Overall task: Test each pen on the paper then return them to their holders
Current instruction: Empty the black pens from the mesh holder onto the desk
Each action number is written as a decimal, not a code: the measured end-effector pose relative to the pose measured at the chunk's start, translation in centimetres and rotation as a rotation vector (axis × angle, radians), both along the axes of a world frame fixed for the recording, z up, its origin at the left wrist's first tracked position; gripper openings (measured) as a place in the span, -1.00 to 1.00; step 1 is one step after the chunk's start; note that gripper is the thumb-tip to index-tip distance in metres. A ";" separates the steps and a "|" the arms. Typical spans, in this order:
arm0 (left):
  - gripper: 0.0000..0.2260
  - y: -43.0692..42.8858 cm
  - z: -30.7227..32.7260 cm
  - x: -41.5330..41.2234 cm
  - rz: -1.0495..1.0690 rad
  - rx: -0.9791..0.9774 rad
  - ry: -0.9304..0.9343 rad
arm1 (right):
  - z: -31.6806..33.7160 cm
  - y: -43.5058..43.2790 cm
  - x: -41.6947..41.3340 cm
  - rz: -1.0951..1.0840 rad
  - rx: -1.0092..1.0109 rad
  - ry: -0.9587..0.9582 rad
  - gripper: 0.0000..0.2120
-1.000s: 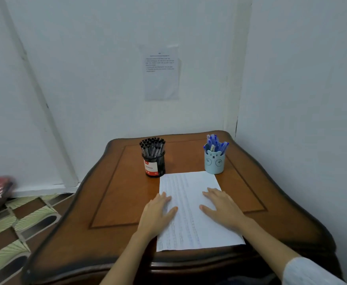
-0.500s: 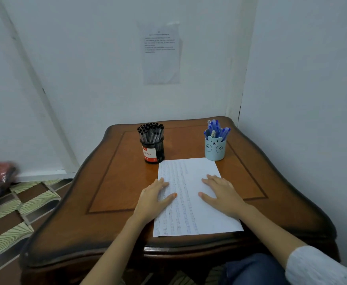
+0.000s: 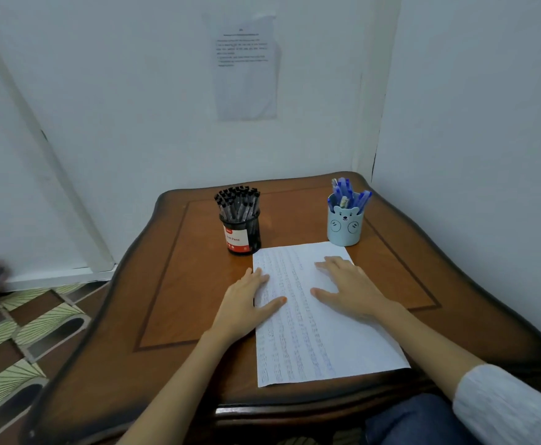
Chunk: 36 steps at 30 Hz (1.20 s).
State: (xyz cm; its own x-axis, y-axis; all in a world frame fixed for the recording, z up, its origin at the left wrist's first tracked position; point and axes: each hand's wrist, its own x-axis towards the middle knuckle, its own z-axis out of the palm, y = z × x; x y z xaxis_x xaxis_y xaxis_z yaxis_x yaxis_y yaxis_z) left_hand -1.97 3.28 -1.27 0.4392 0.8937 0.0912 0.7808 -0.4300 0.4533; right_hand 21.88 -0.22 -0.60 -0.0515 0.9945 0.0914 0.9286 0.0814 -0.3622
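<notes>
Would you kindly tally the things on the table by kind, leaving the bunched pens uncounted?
Pen holders: 2, the black holder and the light-blue bear holder
Sheets of paper: 1, the paper
Hands: 2, the left hand and the right hand, both flat on the paper
Total: 5

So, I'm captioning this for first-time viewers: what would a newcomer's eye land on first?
The left hand and right hand lie flat on the paper at the front of the wooden table. Behind it stand a black holder crammed with black pens, left, and a bear-faced blue holder of blue pens, right.
</notes>
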 end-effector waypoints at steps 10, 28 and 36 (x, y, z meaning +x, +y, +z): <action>-0.38 -0.4 -0.3 0.3 -0.030 -0.020 -0.026 | -1.8 0.0 0.3 0.035 0.032 -0.053 -0.41; -0.65 1.5 -0.1 0.5 0.034 0.102 -0.238 | -1.8 2.8 -1.4 0.054 -0.002 -0.050 -0.43; -0.08 8.5 2.0 0.7 0.500 0.130 -0.908 | -1.8 3.1 -1.4 0.018 -0.031 -0.052 -0.37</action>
